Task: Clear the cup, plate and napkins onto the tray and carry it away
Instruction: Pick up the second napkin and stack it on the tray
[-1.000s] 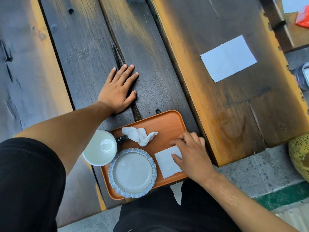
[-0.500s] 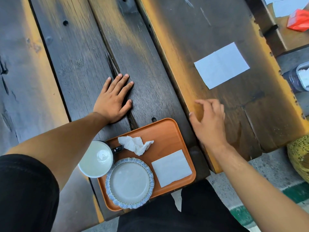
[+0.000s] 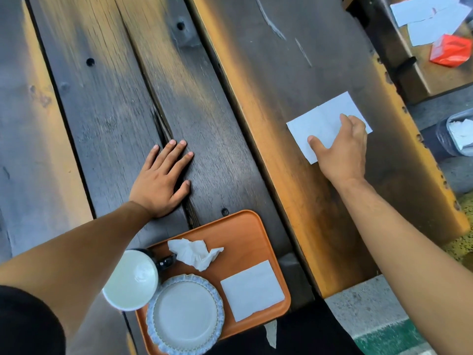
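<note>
While the left hand (image 3: 160,184) lies flat, fingers straight, on the dark planks of the bench (image 3: 107,111) just beyond the tray's far-left corner, we note the right hand (image 3: 341,147) on a flat white napkin (image 3: 320,121) near the bench's right edge. Thumb and fingers are spread and bent over the sheet; we cannot tell whether the grip pinches it or only presses on it.

Tray (image 3: 245,234): orange, at the near edge of the bench, its near side overhanging. On it we count one blue-rimmed plate (image 3: 185,312) at the near-left, one crumpled napkin (image 3: 194,253) towards the far side, one flat napkin (image 3: 252,289) at the near-right. One cup (image 3: 131,280), white inside with a dark handle, sits at the tray's left edge, partly off it; the left forearm crosses just beside it.

Napkin count: three, two on the tray and one on the bench. Nothing lies between the right hand and the tray.

Surroundings: beyond the bench's far-right corner a second wooden surface carries white paper sheets (image 3: 425,19) and a red packet (image 3: 450,51). Off the right edge, a dark container (image 3: 458,133) with white scraps inside.
</note>
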The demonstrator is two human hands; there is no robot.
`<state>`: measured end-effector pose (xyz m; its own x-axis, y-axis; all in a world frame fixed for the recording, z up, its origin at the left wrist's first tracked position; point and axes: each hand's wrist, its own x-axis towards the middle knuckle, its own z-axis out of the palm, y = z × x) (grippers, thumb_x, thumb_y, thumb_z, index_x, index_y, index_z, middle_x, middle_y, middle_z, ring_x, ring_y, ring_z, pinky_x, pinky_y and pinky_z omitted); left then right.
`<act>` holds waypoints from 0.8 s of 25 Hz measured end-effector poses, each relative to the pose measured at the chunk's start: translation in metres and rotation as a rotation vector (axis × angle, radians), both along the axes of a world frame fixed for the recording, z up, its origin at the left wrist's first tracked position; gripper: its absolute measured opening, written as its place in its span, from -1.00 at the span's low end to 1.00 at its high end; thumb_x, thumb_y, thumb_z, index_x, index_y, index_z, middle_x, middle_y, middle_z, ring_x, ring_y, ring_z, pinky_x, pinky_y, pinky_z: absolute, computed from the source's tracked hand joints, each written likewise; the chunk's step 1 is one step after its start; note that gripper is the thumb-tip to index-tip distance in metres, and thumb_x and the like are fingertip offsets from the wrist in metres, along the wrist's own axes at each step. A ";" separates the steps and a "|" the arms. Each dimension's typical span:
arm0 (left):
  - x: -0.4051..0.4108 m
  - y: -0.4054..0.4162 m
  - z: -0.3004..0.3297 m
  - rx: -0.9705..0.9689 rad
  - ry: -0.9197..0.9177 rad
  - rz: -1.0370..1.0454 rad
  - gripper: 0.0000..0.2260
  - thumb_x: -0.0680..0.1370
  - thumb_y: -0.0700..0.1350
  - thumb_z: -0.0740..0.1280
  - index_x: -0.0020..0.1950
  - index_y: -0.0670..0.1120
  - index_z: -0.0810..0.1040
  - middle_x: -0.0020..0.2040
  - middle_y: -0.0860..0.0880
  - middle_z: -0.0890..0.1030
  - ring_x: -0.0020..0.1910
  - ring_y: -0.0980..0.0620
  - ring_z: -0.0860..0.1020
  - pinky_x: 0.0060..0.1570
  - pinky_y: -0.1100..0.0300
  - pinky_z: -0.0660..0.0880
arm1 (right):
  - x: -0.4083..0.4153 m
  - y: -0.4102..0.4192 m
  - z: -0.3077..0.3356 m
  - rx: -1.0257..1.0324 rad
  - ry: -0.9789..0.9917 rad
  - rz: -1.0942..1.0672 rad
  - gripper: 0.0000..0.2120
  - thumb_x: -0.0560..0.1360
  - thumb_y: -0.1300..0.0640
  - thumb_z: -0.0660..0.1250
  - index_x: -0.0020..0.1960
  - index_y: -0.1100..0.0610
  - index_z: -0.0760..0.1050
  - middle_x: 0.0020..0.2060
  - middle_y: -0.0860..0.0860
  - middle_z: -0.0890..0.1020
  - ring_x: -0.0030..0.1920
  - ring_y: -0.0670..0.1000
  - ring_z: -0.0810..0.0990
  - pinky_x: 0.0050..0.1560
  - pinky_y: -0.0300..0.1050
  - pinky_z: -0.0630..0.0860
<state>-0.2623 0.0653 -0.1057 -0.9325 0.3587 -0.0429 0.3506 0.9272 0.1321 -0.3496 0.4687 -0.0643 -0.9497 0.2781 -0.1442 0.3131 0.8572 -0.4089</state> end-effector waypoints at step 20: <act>-0.001 -0.001 0.000 -0.012 -0.010 -0.010 -0.38 0.60 0.13 0.13 0.61 -0.12 0.28 0.65 -0.17 0.20 0.65 -0.18 0.14 0.58 -0.28 0.09 | -0.017 -0.002 0.000 0.103 -0.035 0.057 -0.34 0.53 -0.18 0.39 0.47 0.19 0.38 0.41 0.14 0.37 0.42 0.17 0.32 0.39 0.09 0.44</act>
<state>-0.2629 0.0648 -0.1060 -0.9282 0.3678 -0.0567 0.3589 0.9250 0.1248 -0.3667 0.4665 -0.0644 -0.9593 0.2390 -0.1505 0.2752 0.9110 -0.3073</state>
